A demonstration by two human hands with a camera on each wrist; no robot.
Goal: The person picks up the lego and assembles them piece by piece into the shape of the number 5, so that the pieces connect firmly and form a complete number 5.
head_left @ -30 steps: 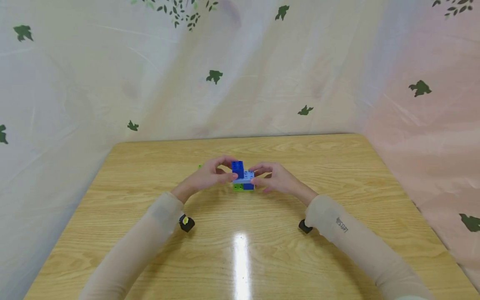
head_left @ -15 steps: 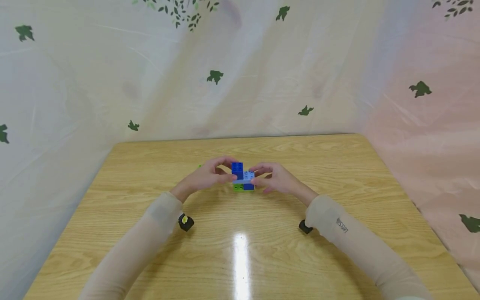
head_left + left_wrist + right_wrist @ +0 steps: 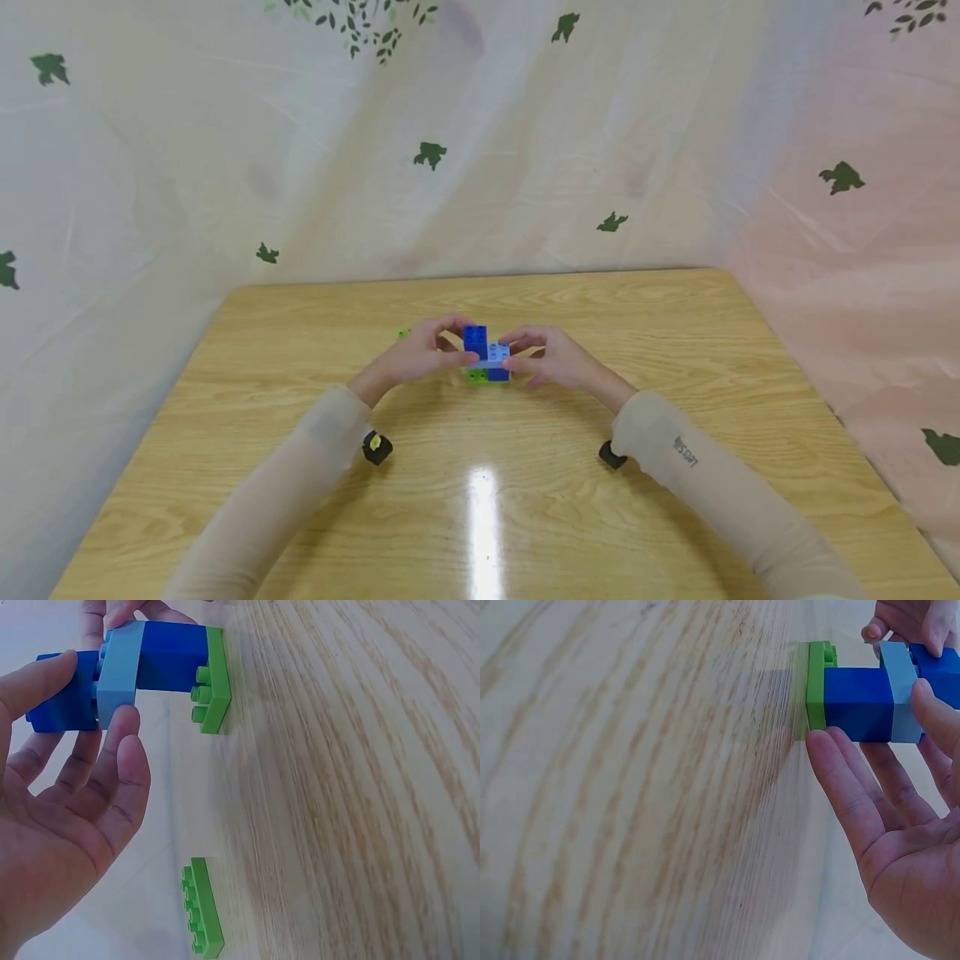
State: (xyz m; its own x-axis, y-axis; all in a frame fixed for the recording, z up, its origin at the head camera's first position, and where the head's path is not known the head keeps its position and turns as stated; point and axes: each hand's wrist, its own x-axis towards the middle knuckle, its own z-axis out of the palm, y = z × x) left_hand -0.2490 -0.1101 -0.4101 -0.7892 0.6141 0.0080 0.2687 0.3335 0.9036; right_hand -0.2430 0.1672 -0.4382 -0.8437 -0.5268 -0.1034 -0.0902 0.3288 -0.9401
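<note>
Over the desk [image 3: 600, 533], your right hand [image 3: 557, 358] pinches the light-blue brick [image 3: 120, 671], your left hand [image 3: 420, 348] the upper dark-blue brick [image 3: 476, 337] atop it. Under the light-blue brick sit the lower dark-blue brick [image 3: 859, 705] and green base [image 3: 816, 686]; a loose green brick [image 3: 204, 907] lies beyond, leftward.

Pale backdrop [image 3: 495, 167], dark green bird shapes [image 3: 430, 155], wood-grain table [image 3: 555, 517]

Upper dark-blue brick [image 3: 476, 338] now slightly lower over light-blue brick [image 3: 498, 352].
</note>
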